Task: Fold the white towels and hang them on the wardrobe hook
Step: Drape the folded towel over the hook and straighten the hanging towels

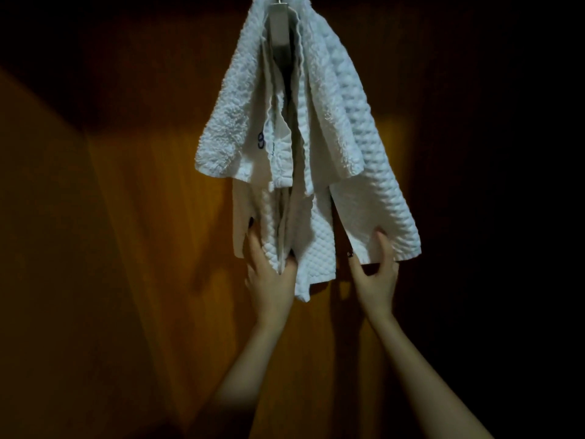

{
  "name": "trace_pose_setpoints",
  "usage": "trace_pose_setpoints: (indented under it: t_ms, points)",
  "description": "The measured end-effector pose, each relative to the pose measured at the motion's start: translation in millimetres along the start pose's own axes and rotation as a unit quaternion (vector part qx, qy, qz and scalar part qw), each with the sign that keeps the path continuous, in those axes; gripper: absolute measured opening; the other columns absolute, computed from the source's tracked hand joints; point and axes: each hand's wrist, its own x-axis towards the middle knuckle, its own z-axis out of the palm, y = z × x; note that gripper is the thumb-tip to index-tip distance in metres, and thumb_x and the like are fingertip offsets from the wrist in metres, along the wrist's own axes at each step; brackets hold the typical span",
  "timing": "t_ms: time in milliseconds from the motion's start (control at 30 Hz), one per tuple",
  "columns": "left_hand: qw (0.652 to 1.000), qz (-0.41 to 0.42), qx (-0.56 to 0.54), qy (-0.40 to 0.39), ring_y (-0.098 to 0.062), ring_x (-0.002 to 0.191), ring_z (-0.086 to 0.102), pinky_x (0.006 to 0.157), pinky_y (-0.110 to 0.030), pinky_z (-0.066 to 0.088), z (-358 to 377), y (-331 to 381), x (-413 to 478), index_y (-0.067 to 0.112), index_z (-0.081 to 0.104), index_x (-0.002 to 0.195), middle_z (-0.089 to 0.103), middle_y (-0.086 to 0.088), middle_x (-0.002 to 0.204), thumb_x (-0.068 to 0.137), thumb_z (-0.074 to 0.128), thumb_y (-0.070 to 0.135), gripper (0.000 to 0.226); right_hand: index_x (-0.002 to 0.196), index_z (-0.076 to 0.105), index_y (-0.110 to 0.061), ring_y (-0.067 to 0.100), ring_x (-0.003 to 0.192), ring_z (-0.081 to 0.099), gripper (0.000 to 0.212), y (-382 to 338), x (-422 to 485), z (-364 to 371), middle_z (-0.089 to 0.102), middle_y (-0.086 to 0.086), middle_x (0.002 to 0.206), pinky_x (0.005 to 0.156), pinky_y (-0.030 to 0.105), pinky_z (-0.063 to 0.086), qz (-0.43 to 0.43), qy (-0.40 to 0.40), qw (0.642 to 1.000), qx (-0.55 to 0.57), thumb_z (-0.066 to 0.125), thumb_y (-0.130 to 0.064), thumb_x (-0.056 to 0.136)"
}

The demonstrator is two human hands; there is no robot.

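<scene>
We are reaching up with both arms, and our left hand (269, 277) is pinching the lower part of a quilted towel (304, 242), fingers running up its left edge and thumb pressing in from the right. Our right hand (376, 274) is pinching the bottom corner of a waffle-weave towel (373, 191), thumb lying on the front face and fingers curling under its straight lower hem. The two hands are staying apart, with a narrow strip of wood showing between them.

The white towels (297, 137) are hanging in a bunch from the wardrobe hook (279, 23) at the top edge of the view, its metal plate showing between the folds. A terry towel (231, 122) carrying a small blue mark (261, 142) is draping over the left side, its lower edge ending well above our left hand. The quilted towel's loose corner is dangling lowest, just beside our left wrist.

Behind the bunch the wooden back panel (164, 201) is glowing orange, and the side panel (41, 217) is angling in on the left, well apart from the cloth. On the right everything is falling into darkness, so we cannot tell where that side ends
</scene>
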Motion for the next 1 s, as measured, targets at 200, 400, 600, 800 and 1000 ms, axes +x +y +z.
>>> trace_pose_setpoints:
  t_ms: [200, 400, 600, 800, 1000]
  points:
    - [0.998, 0.059, 0.004, -0.015, -0.022, 0.121, 0.048, 0.087, -0.027, 0.037, -9.4, -7.6, 8.2, 0.046, 0.012, 0.142, 0.038, 0.006, 0.147, 0.081, 0.06, 0.029, 0.079, 0.124, 0.063, -0.004, 0.016, 0.125, 0.048, 0.05, 13.1, 0.3, 9.7, 0.058, 0.009, 0.13, 0.112, 0.023, 0.03, -0.16, -0.06, 0.98, -0.1, 0.048, 0.017, 0.081]
    - [0.997, 0.033, 0.029, -0.057, -0.033, 0.125, 0.046, 0.089, -0.033, 0.038, -19.1, -9.2, 11.5, 0.036, 0.016, 0.147, 0.035, -0.004, 0.152, 0.086, 0.063, 0.025, 0.078, 0.132, 0.059, -0.011, 0.053, 0.116, 0.049, 0.065, 3.7, -13.8, 4.3, 0.053, 0.027, 0.132, 0.094, 0.054, 0.048, -0.134, -0.178, 0.947, -0.23, 0.053, 0.017, 0.074]
    - [0.992, 0.046, 0.011, -0.119, -0.023, 0.139, 0.03, 0.105, -0.044, 0.034, -42.3, 1.5, 0.9, 0.034, 0.014, 0.151, 0.022, 0.001, 0.158, 0.089, 0.064, 0.027, 0.08, 0.144, 0.041, -0.032, 0.039, 0.127, 0.042, 0.077, -34.3, -47.9, -32.5, 0.043, 0.018, 0.142, 0.101, 0.052, 0.043, -0.106, -0.295, 0.914, -0.257, 0.061, 0.004, 0.079]
    - [0.974, 0.088, 0.021, -0.206, -0.014, 0.133, 0.032, 0.095, -0.031, 0.033, -88.2, -4.3, -45.4, 0.034, 0.018, 0.149, 0.024, 0.0, 0.156, 0.088, 0.062, 0.029, 0.076, 0.146, 0.035, -0.04, 0.02, 0.146, 0.018, 0.061, -92.1, -102.1, -81.3, 0.021, 0.008, 0.158, 0.115, 0.039, 0.021, -0.027, -0.301, 0.922, -0.241, 0.056, -0.015, 0.094]
    - [0.905, 0.135, 0.13, -0.381, -0.017, 0.142, 0.025, 0.111, -0.042, 0.032, -129.1, -19.4, -118.2, 0.038, 0.013, 0.15, 0.02, 0.009, 0.157, 0.094, 0.051, 0.037, 0.067, 0.146, 0.031, -0.042, 0.016, 0.146, 0.017, 0.051, -135.1, -172.5, -128.7, 0.024, 0.002, 0.157, 0.118, 0.04, 0.021, 0.098, -0.34, 0.893, -0.279, 0.049, -0.036, 0.098]
